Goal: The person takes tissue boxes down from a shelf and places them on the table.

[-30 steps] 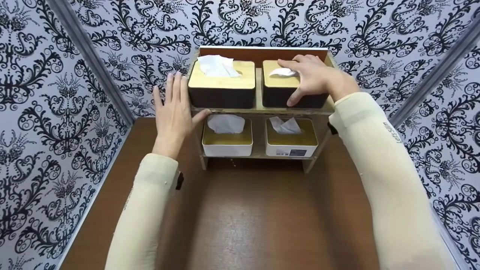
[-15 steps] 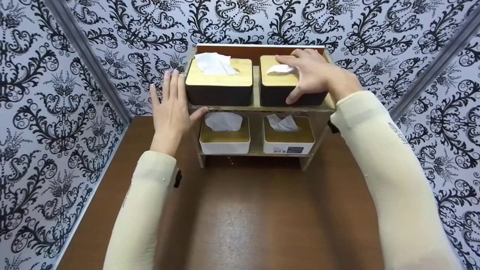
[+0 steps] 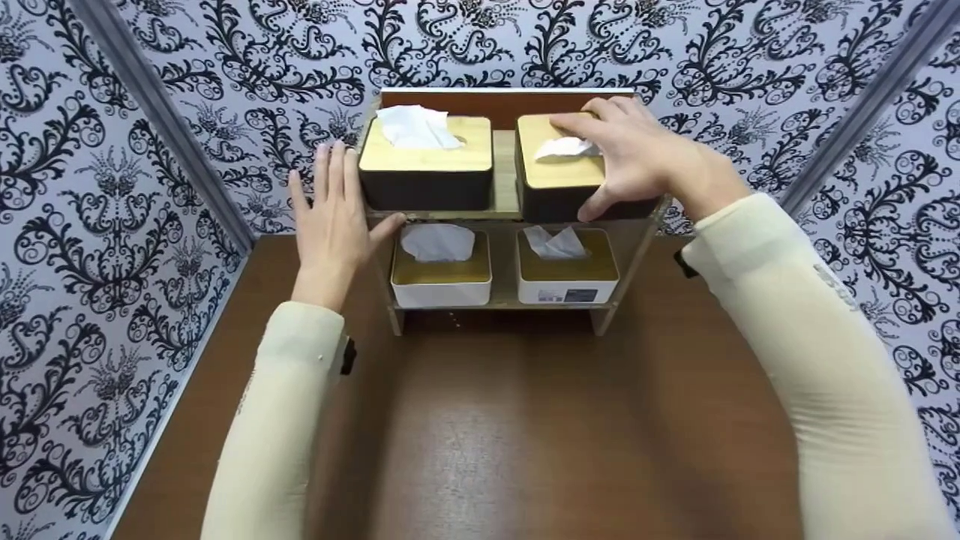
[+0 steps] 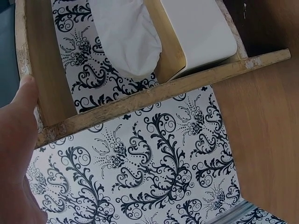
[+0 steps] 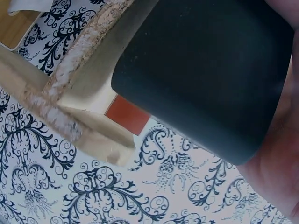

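Observation:
My right hand (image 3: 637, 159) grips the right dark tissue box (image 3: 547, 201), fingers over its wooden lid and thumb at its front. A white tissue (image 3: 562, 148) pokes out of that lid, partly hidden by the hand. In the right wrist view, the box's dark wall (image 5: 201, 79) overhangs the front of the wooden shelf (image 3: 505, 176). My left hand (image 3: 330, 229) rests against the shelf's left side with straight fingers, its thumb at the front edge. Beside it on the top level stands another dark tissue box (image 3: 424, 189) with a wooden lid and raised tissue.
Two white tissue boxes with wooden lids stand on the lower level, one left (image 3: 441, 294) and one right (image 3: 531, 291). The shelf stands on a brown table (image 3: 465, 420). Patterned walls (image 3: 112, 225) close in the back and both sides.
My right hand has pulled the right dark tissue box forward and slightly right, widening the gap to its neighbour. My left hand stays at the shelf's side; the head view shifts a little.

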Tool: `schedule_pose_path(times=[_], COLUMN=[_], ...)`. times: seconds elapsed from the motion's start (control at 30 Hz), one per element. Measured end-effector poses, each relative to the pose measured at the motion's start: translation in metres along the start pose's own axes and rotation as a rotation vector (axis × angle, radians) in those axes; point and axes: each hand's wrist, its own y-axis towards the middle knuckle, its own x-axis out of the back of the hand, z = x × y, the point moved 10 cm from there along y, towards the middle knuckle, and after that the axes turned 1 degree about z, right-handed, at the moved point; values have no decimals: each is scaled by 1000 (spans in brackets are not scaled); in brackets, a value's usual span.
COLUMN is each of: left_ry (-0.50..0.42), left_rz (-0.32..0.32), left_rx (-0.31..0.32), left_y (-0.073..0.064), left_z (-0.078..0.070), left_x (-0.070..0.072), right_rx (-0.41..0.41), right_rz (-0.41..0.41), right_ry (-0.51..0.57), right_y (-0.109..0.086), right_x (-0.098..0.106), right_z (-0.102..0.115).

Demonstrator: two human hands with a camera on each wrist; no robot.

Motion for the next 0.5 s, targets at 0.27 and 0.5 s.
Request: schedule_pose_path(times=[0.27, 0.5], left_ry=[-1, 13], left_rz=[18, 25], left_rx=[-3, -7], left_y=[2, 2], left_z=[1, -1], left_x=[0, 0], right_rx=[46, 108], right_rz=[-31, -62], right_ry=[-13, -80], right_y=[-26, -46], right_x=[4, 2], right_z=[13, 26])
